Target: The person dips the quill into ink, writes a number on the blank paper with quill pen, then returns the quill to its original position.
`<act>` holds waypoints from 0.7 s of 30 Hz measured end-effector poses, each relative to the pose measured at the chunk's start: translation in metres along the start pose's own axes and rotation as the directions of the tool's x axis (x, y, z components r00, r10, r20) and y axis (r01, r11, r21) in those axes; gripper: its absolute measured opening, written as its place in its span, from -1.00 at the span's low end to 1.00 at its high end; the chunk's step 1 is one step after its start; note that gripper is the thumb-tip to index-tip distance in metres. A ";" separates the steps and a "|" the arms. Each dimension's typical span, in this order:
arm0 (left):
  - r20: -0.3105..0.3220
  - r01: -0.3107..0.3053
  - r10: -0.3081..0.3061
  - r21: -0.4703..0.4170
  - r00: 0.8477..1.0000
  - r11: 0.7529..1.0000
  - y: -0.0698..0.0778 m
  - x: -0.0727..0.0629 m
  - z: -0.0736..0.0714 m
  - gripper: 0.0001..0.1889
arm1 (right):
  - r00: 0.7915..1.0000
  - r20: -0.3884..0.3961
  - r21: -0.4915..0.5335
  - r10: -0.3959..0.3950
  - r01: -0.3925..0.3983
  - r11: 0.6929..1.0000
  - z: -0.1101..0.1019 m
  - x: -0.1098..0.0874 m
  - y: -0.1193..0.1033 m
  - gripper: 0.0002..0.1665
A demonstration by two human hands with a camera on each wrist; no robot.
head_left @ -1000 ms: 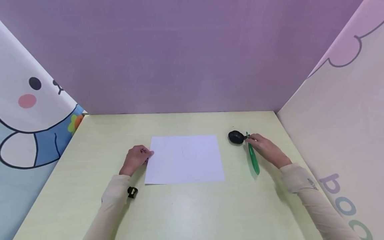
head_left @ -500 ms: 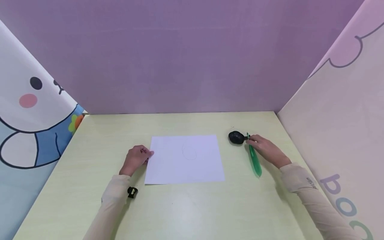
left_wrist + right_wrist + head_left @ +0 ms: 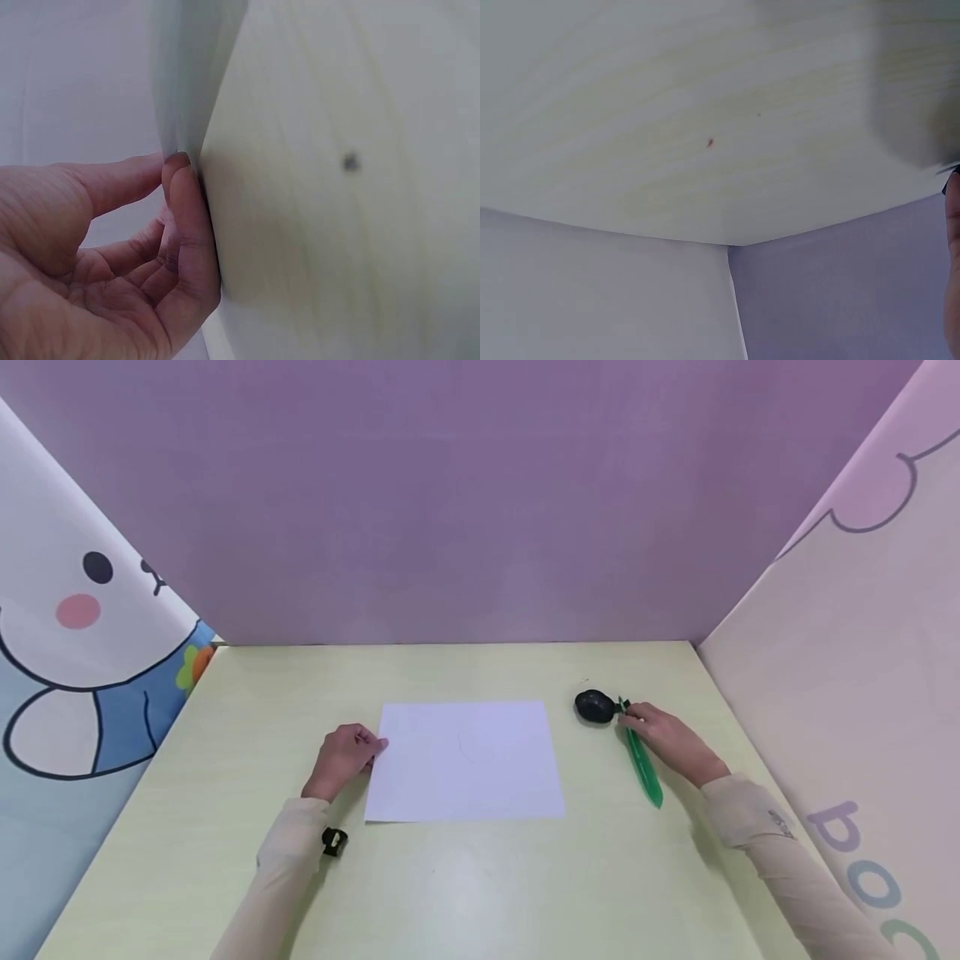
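Note:
In the left wrist view, my left hand (image 3: pixel 112 255) pinches the edge of a sheet of paper (image 3: pixel 196 67) between thumb and index finger, its other fingers curled. From the head view, the same white sheet (image 3: pixel 465 785) lies mostly flat with a faint curved line on it. My right hand (image 3: pixel 671 739) holds the upper part of a slim, long green object (image 3: pixel 643 767) with a pointed near end. A shiny black oval object (image 3: pixel 595 707) with a short black stem lies just left of the right fingertips. Only one finger (image 3: pixel 952 240) shows at the right wrist view's edge.
The pale wood-grain table (image 3: pixel 465 893) meets a purple panel (image 3: pixel 450 527) at the back. A cartoon-printed panel (image 3: pixel 67 693) stands at the left, and a lettered panel (image 3: pixel 862 677) at the right. Small specks (image 3: pixel 711 142) mark the tabletop.
The green object's near end has swung to the right while its upper end stays under my right fingers. My left hand keeps its pinch on the paper. The head view has shifted slightly.

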State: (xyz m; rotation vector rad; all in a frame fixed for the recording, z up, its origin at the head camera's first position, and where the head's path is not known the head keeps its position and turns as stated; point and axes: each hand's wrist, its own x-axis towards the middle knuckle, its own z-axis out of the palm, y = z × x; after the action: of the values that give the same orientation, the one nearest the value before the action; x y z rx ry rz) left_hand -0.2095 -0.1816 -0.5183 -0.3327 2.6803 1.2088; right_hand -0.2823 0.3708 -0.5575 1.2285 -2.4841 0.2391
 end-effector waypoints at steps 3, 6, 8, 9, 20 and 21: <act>0.000 0.005 -0.005 0.010 1.000 1.000 0.000 0.001 -0.001 -0.70 | 1.000 0.000 -0.007 -0.002 0.002 1.000 0.001 0.000 0.000 -0.43; 0.005 0.011 -0.011 0.015 1.000 1.000 0.001 0.001 -0.001 -0.70 | 1.000 0.007 -0.005 -0.006 0.006 1.000 0.002 -0.001 0.000 -0.43; 0.007 0.011 -0.011 0.011 1.000 1.000 0.001 0.000 -0.002 -0.70 | 1.000 0.008 -0.002 -0.002 0.002 1.000 0.002 -0.001 0.000 -0.43; 0.007 0.010 -0.010 0.008 1.000 1.000 0.001 0.000 -0.002 -0.70 | 1.000 0.008 -0.004 0.000 0.000 1.000 0.002 -0.001 0.001 -0.43; 0.012 0.009 -0.009 -0.015 1.000 1.000 0.000 0.001 -0.002 -0.70 | 1.000 0.005 -0.019 0.008 -0.008 1.000 0.002 -0.003 0.001 -0.42; 0.011 0.008 -0.007 -0.014 1.000 1.000 0.000 0.001 -0.002 -0.70 | 1.000 0.004 -0.020 0.008 -0.008 1.000 0.002 -0.003 0.001 -0.42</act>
State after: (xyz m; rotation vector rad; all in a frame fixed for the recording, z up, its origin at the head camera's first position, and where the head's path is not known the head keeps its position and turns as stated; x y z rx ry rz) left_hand -0.2108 -0.1834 -0.5172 -0.3367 2.6599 1.2239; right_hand -0.2817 0.3727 -0.5608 1.2128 -2.4892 0.2141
